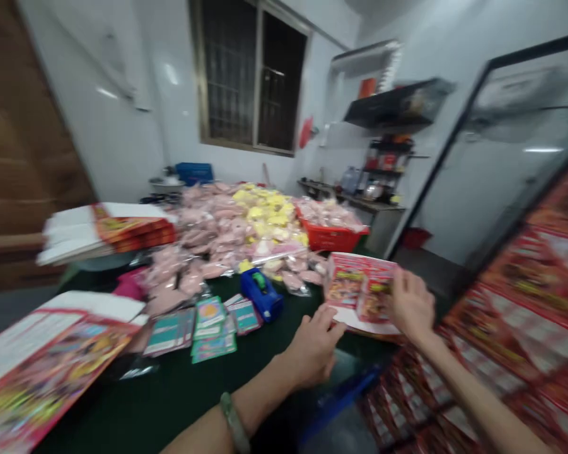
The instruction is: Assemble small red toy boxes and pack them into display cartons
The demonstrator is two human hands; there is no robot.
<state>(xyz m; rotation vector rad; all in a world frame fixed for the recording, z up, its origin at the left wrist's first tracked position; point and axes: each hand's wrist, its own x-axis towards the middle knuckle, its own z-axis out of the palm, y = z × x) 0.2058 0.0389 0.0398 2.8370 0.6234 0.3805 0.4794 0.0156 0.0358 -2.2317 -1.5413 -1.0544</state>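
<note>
My right hand (412, 304) touches the printed carton (344, 289) at its right side; my curled left hand (312, 345) meets its near edge; pinching, I cannot tell.

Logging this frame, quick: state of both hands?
Left hand: partly curled at the red packaging; grip unclear.
Right hand: at the packaging's right edge; grip unclear.

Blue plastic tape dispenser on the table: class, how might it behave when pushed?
The blue plastic tape dispenser probably resists tipping, given its low, long body. Its hard-looking shell seems unlikely to flex. Its round green roll might spin.
</note>
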